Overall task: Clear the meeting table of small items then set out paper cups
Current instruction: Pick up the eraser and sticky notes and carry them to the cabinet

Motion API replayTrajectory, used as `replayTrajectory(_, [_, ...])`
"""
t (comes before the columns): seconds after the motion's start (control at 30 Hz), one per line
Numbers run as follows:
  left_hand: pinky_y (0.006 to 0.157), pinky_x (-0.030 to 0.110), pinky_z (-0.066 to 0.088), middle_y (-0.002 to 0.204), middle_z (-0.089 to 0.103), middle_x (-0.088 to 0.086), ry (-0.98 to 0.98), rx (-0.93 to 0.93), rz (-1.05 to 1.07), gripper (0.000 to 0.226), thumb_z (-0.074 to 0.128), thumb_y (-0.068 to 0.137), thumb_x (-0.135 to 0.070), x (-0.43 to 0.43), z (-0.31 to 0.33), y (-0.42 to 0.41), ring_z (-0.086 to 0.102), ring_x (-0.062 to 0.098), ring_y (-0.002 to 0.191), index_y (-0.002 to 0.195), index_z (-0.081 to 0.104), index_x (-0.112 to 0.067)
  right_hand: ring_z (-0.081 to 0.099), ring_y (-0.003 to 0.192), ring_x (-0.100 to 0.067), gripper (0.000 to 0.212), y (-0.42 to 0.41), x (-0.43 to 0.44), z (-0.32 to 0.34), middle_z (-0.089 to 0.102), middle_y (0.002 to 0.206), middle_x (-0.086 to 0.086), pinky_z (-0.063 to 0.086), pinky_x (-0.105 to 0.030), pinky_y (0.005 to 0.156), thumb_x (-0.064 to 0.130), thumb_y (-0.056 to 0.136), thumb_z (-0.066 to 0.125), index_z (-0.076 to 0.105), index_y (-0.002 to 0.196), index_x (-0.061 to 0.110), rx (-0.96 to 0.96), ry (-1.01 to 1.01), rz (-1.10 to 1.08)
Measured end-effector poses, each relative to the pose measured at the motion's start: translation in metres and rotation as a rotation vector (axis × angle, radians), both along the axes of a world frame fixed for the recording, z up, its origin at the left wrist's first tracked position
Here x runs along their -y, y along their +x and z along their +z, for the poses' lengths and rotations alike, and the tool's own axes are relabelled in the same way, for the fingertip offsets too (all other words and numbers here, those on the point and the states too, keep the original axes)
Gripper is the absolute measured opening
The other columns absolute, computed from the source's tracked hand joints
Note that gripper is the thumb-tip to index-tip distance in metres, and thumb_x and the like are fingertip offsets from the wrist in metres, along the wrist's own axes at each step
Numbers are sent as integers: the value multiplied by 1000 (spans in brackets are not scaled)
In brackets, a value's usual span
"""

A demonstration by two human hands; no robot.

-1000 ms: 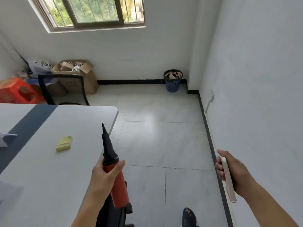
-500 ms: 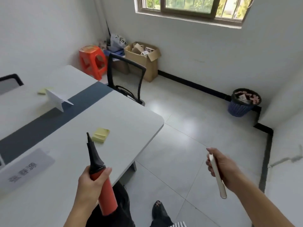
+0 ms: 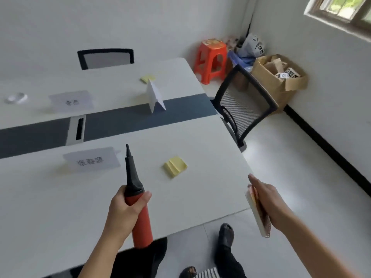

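2 hands at the near edge of the bench (image 3: 60, 207): left hand (image 3: 124, 209) curled round a red-and-black pump (image 3: 140, 223), right hand (image 3: 267, 199) clasping a thin booklet (image 3: 258, 215). Ahead, 1 yellow sticky pad (image 3: 175, 166) flat on the bench, untouched.

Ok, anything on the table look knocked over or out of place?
The near name card and the far name card lie flat, while the tent card stands upright by the dark strip. The near sticky pad looks creased. Nothing is spilled.
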State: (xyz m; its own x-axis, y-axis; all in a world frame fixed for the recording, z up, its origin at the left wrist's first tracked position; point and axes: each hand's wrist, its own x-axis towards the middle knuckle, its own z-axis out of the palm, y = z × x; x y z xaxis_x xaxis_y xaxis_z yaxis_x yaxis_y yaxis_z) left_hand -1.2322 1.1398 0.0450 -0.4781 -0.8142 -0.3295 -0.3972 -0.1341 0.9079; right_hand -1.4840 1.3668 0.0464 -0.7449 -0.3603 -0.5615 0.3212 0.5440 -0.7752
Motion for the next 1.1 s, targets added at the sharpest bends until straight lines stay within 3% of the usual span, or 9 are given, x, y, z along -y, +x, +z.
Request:
replayTrajectory(0.17, [68,31,50,91,69,9,50,44,198,27,79,78,-31,-12,-7,-16,67,27,86,94,64,-16,47,65,-22,31,-41,87,-19,51,68,-6,36,-33,66,31,96,46,54,73,13,159,-20,203])
replayTrajectory(0.33, [74,46,56,88,71,15,152,24,412,49,80,56,-48,-26,-9,-63,70,34,81,90,65,-17,57,60,-18,22,-56,159,-33,58,72,-8,43,-30,59,10,97,46,59,80,6,468,-203,502])
replayTrajectory(0.5, [71,42,59,89,75,9,275,-48,574,48,89,59,-25,-38,-18,-92,74,27,79,98,65,-13,69,75,-26,11,-38,201,-48,72,84,-14,57,-35,70,7,95,54,63,95,0,731,-219,714])
replayTrajectory(0.7, [63,43,62,90,76,10,332,9,766,39,83,68,2,-53,-43,-91,76,26,74,100,64,-8,68,90,-27,20,-24,216,-78,72,96,-15,55,-40,87,20,94,59,65,100,2,763,-58,1049])
replayTrajectory(0.77, [52,30,58,79,75,3,354,3,824,37,81,68,4,-59,-48,-88,74,18,65,97,63,-9,68,100,-29,26,-27,230,-93,73,103,-15,52,-39,87,27,92,62,67,105,6,485,-16,1129])
replayTrajectory(0.87, [57,34,58,82,70,7,368,23,886,37,82,68,2,-65,-53,-80,71,21,67,96,62,-11,48,129,-25,52,-48,260,-131,55,139,-7,43,-41,99,36,86,67,54,133,19,-484,159,1348])
replayTrajectory(0.9, [63,40,59,88,70,11,372,33,895,38,83,67,0,-67,-53,-77,70,26,74,98,63,-12,36,138,-25,65,-54,266,-141,42,150,-5,38,-44,104,38,84,68,42,142,23,-669,227,1430])
replayTrajectory(0.97, [72,45,60,94,69,15,371,52,914,40,83,68,-1,-70,-53,-70,70,32,81,100,63,-14,28,141,-27,80,-61,272,-158,32,154,-6,35,-46,105,41,82,70,28,148,25,-781,325,1555])
replayTrajectory(1.1, [73,45,58,93,67,13,359,54,946,39,83,68,-2,-72,-50,-57,68,29,80,96,62,-17,44,123,-32,82,-55,267,-169,49,131,-13,42,-42,92,47,75,75,36,142,19,-837,435,1502])
